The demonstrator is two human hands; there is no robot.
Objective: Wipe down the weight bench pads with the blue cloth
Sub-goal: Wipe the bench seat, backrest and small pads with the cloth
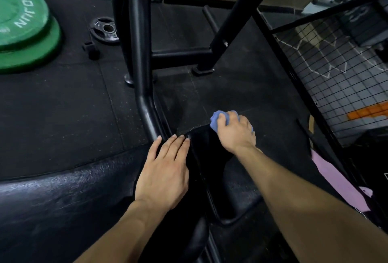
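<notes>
A narrow black bench pad (206,170) runs away from me down the middle of the view. My right hand (237,132) grips a bunched blue cloth (218,120) and presses it on the pad's far end. My left hand (165,170) lies flat with straight fingers on the pad's left edge, fingertips near the black frame tube (140,57). A wider black textured pad (63,195) curves across the lower left, under my left forearm.
Green weight plates (25,27) and a small black plate (106,29) lie on the rubber floor at the left. Black rack uprights (237,17) rise ahead. A wire mesh panel (327,69) stands at the right, with a pink mat (340,183) below it.
</notes>
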